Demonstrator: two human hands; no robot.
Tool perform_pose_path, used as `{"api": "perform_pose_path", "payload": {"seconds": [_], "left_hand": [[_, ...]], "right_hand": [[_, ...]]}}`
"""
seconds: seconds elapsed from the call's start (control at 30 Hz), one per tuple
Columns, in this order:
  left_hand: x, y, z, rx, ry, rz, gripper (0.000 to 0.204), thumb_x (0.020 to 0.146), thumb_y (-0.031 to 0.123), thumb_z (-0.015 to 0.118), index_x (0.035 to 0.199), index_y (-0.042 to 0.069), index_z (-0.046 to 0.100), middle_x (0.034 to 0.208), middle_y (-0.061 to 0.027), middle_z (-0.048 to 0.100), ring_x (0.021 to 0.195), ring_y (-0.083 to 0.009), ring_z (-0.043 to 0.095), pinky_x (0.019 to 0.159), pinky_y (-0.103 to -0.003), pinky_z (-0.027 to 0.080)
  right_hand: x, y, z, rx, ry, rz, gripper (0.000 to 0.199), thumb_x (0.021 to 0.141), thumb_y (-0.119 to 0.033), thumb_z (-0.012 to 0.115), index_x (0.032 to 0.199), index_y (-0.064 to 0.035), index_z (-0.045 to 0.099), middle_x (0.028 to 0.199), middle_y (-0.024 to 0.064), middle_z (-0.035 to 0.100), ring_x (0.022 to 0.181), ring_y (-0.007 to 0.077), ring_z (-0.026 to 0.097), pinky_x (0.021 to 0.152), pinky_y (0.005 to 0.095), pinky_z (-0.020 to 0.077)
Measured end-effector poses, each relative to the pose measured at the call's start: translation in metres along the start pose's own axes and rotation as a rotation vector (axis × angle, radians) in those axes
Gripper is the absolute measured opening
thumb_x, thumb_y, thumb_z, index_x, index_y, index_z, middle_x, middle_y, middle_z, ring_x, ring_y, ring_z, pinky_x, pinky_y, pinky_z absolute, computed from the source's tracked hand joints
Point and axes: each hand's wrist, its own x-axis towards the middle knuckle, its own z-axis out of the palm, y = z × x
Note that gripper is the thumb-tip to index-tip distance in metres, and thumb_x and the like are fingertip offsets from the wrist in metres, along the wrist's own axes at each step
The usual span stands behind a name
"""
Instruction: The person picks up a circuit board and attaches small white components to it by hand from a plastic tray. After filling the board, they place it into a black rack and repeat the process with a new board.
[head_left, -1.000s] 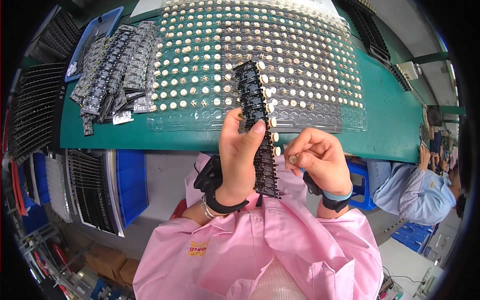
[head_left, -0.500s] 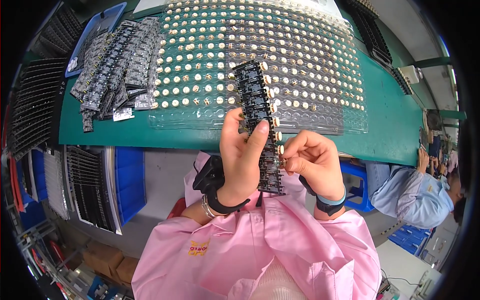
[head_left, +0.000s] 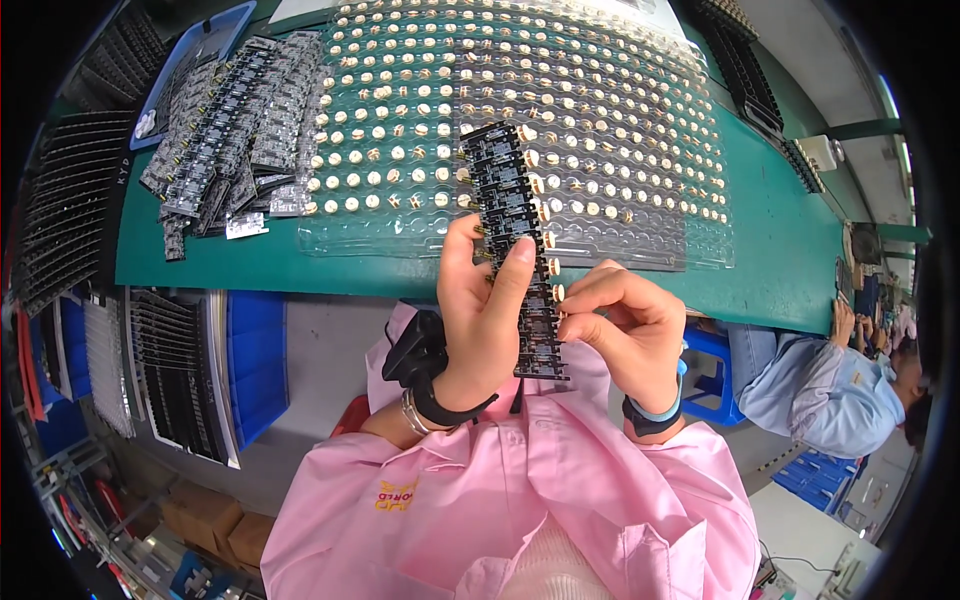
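Observation:
My left hand (head_left: 480, 325) grips a long black circuit board panel (head_left: 506, 200), its thumb lying across the front and its fingers behind. The panel stands tilted over the table's near edge, split into several small boards. Along its right edge sits a row of round cream-coloured components (head_left: 549, 240). At the lower part of that edge, my right hand (head_left: 635, 325) is closed in a pinch. Thumb and forefinger meet close to the board, and what lies between them is too small to make out. Beyond both hands, clear plastic trays (head_left: 640, 252) hold many similar round components.
Left of the trays lies a heap of black circuit board panels (head_left: 215, 130), beside a blue tray (head_left: 152, 122). Black slotted racks (head_left: 70, 215) stand at the far left. Below the table are a blue bin (head_left: 258, 365) and a blue stool (head_left: 718, 380). A person in light blue (head_left: 820, 395) sits at right.
My right hand has shifted slightly up and its fingers have turned more toward the panel's edge. The left hand and the panel have hardly moved.

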Motion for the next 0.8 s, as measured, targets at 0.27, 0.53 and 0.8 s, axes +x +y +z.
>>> {"api": "perform_pose_path", "payload": {"seconds": [0.27, 0.53, 0.8], "left_hand": [[-0.001, 0.001, 0.002, -0.042, 0.018, -0.016, 0.027, 0.085, 0.011, 0.049, 0.104, 0.003, 0.033, 0.077, -0.0031, 0.054, 0.057, -0.0033, 0.05, 0.048, -0.017, 0.039], [-0.001, 0.002, 0.008, 0.036, 0.107, -0.024, 0.023, 0.084, 0.016, 0.048, 0.101, 0.004, 0.04, 0.069, 0.0013, 0.048, 0.055, -0.0025, 0.045, 0.046, -0.015, 0.035], [-0.001, -0.001, 0.003, 0.018, 0.09, -0.061, 0.022, 0.084, 0.019, 0.048, 0.101, 0.007, 0.04, 0.067, -0.001, 0.049, 0.047, -0.0055, 0.046, 0.038, -0.018, 0.038]], "right_hand": [[0.002, 0.006, 0.001, 0.011, 0.0, -0.032, 0.012, 0.067, 0.005, 0.065, 0.075, 0.005, 0.056, 0.073, 0.0094, 0.057, 0.067, 0.013, 0.054, 0.061, 0.0225, 0.0443], [0.003, 0.004, 0.002, 0.144, 0.004, 0.051, 0.011, 0.068, 0.005, 0.063, 0.075, 0.0047, 0.055, 0.073, 0.0104, 0.055, 0.065, 0.0128, 0.051, 0.058, 0.0216, 0.0422], [0.011, -0.002, -0.025, -0.287, 0.209, -0.112, 0.006, 0.071, 0.001, 0.06, 0.076, 0.003, 0.057, 0.073, 0.0072, 0.056, 0.062, 0.0114, 0.049, 0.057, 0.0226, 0.0405]]}}
